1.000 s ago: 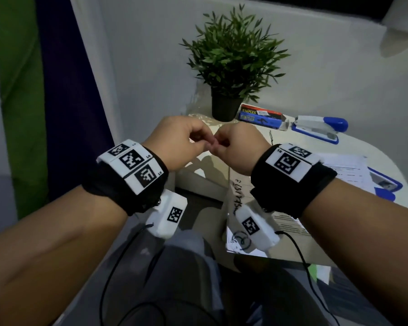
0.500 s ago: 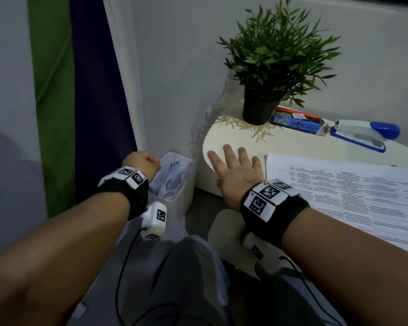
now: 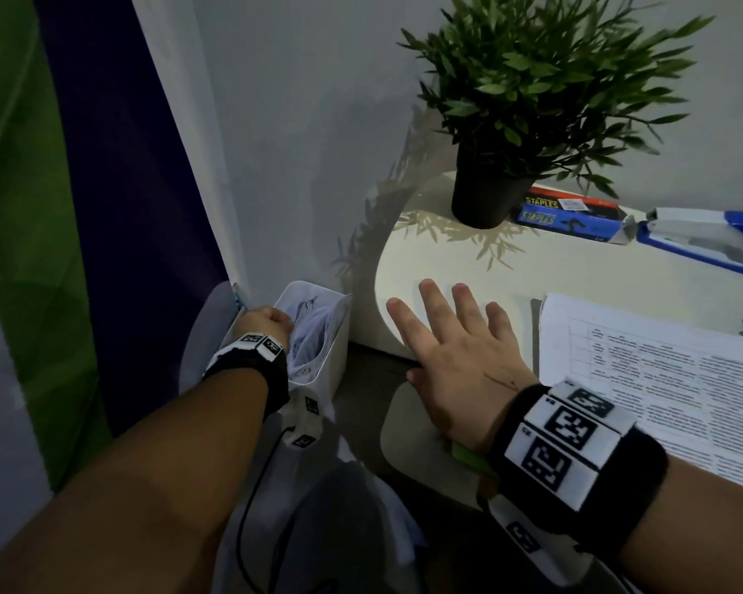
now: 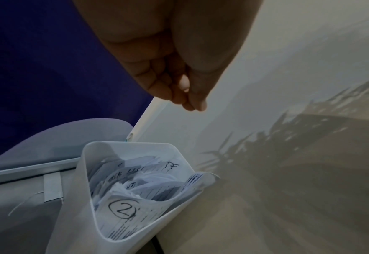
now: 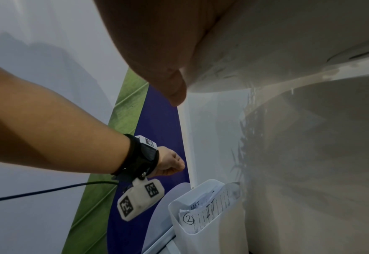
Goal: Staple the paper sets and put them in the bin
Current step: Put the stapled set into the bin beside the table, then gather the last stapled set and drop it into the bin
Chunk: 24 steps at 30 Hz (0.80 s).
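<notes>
Paper's in: your left hand [image 4: 174, 68], fingers curled on nothing, hovers over the white plastic bin [image 4: 88, 171] left of the table while your right hand [image 3: 455, 358] has spread flat on the white tabletop [image 3: 447, 259], freeing you for the next set.

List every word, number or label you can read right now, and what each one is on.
"STAPLES", twice: the staple box beside the plant pot.
"2", circled by hand: a paper in the bin.
"TF", handwritten: another paper in the bin; the handwriting beside it is too blurred.
Printed sheets on the table: too small.
Wristband markers: patterns; small codes unreadable.
</notes>
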Motion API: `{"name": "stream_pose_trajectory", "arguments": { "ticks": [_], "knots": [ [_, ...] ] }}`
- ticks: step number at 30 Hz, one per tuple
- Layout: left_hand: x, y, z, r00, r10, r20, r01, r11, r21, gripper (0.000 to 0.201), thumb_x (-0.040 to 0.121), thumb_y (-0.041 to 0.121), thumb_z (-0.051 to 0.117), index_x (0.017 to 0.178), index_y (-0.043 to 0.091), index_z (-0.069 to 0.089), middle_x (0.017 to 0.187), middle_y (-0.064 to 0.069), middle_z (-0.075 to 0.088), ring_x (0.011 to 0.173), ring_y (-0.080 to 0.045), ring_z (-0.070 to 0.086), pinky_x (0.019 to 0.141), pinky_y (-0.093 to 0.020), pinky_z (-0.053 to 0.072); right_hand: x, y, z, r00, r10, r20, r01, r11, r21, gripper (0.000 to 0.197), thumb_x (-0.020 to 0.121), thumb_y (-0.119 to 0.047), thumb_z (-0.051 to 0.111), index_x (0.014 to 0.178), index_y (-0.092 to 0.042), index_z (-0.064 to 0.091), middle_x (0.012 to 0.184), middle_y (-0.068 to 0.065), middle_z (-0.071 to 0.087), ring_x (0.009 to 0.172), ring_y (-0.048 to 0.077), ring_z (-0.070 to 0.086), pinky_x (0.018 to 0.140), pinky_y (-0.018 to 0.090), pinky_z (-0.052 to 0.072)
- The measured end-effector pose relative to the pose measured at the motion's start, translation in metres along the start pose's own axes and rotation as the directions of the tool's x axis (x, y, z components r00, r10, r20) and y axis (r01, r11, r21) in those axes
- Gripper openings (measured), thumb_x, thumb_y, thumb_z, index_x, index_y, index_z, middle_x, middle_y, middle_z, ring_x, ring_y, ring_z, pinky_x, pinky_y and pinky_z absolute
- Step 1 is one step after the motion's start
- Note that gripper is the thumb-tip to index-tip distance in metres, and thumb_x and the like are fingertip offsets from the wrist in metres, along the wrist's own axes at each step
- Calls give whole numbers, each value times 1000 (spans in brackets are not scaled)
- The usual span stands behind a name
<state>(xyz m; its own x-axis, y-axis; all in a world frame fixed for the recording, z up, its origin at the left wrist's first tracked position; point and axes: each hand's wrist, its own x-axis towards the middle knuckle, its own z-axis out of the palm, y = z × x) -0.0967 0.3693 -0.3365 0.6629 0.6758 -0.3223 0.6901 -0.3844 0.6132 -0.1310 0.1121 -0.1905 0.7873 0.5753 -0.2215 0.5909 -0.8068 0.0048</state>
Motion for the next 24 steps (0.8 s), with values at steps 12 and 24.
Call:
{"name": "stream_pose_trajectory", "arguments": {
  "ticks": [12,24],
  "knots": [
    [-37,43,-27,974,206,-97,-217,969,-119,45,88,12,55,132,19,50,135,-5,49,114,-23,53,88,-23,40,-6,-2,-5,1000,1,16,-1,1000,24,73,97,-43,37,147,-36,-16,158,3,-19,145,33,-15,115,52,-4],
    [-228,158,-40,749,638,178,-573,759,-309,28,83,12,61,107,27,61,103,6,59,87,-12,55,82,-24,45,-69,84,-96,943,228,-242,-89,874,478,25,87,-15,60,109,-23,70,117,-1,66,112,15,58,95,24,40]
  ]
}}
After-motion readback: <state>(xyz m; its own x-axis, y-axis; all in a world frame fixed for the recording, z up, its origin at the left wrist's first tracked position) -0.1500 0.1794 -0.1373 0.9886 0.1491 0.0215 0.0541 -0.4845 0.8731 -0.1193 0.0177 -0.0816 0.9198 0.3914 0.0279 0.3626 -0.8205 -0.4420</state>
